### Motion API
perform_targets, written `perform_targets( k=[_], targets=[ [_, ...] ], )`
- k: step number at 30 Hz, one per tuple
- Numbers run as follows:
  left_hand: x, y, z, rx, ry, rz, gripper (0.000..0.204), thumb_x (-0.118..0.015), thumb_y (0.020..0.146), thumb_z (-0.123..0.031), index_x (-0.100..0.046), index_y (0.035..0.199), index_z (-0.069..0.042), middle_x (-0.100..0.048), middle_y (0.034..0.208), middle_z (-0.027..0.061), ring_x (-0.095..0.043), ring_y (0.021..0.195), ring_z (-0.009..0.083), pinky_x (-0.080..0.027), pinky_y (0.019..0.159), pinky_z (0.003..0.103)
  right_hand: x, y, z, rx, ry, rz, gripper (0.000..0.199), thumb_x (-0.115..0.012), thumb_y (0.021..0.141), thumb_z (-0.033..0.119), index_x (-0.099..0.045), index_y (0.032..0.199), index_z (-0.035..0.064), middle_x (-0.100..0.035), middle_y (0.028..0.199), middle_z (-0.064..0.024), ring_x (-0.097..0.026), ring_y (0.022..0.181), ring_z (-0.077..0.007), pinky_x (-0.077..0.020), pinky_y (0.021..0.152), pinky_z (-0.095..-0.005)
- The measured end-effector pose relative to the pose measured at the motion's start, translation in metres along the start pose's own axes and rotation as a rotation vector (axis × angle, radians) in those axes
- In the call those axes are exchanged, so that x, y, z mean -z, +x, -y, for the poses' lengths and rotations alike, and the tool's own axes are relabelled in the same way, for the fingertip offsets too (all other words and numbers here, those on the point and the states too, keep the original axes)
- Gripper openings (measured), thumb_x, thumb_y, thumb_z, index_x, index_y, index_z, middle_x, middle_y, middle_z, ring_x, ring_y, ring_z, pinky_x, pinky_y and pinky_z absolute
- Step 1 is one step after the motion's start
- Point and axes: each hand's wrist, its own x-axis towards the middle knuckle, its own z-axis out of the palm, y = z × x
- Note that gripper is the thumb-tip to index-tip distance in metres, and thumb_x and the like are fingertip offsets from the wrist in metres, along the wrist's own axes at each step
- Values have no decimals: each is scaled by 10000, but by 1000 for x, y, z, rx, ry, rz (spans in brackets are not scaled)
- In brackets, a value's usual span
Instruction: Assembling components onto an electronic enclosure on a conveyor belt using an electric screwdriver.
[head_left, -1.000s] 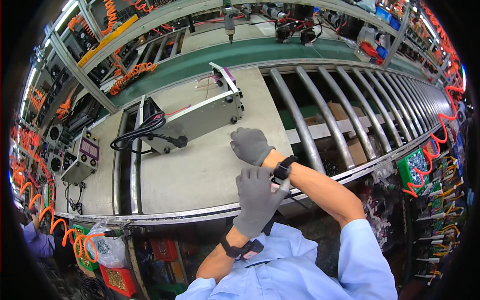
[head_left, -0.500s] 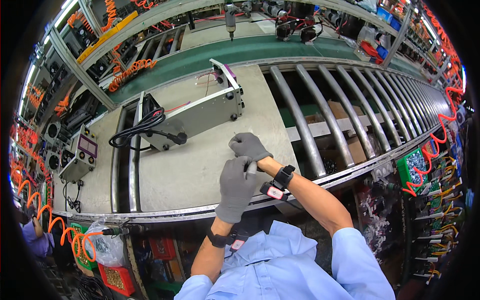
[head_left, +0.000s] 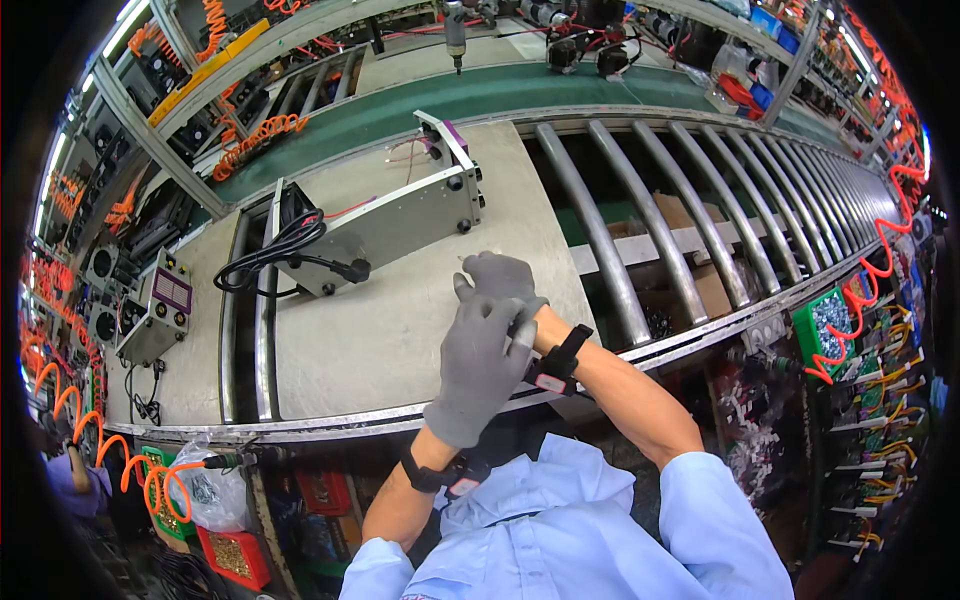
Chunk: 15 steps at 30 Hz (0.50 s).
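Both of my hands wear grey knit gloves and meet over the metal plate [head_left: 380, 350] of the roller line. My left hand [head_left: 480, 360] lies across my right wrist, its thumb and fingers closing on the cuff of the right glove. My right hand [head_left: 500, 278] hovers palm down, fingers loosely bent and thumb apart, with no object visible in it. Black straps with small boxes circle both wrists. Beyond my hands stands a grey metal machine chassis [head_left: 390, 230] with a purple-edged end panel, black rubber feet and a coiled black power cord [head_left: 285, 250] hanging at its left end.
Steel rollers [head_left: 655, 215] run off to the right. A smaller boxed unit [head_left: 158, 305] with a purple panel sits at left. A power screwdriver [head_left: 455, 40] hangs at the back. Orange coiled hoses [head_left: 85, 410] dangle at left. Green [head_left: 825, 330] and red [head_left: 235, 558] parts bins flank the line.
My left hand has shifted up and right, further over the right wrist, and its thumb and fingers have spread around the cuff. My right thumb has come away from the fingers.
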Motion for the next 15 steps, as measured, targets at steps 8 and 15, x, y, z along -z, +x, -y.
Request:
perform_targets(
  k=[8,15],
  targets=[
    [-7,19,11,-117,316,163,165,-701,838,-145,-681,971,-49,-609,859,122,-600,860,318,-508,695,431,3,-19,-3,217,-280,265,180,-666,814,283,-689,825,104,-690,810,-122,-694,779,-276,-533,686,-394],
    [-16,9,2,-109,-34,292,155,-663,839,-108,-651,979,-43,-606,863,158,-583,884,363,-483,782,459,-16,-17,-1,384,-154,-76,207,-598,904,269,-671,855,82,-649,806,-105,-622,766,-324,-490,720,-450]
  ],
)
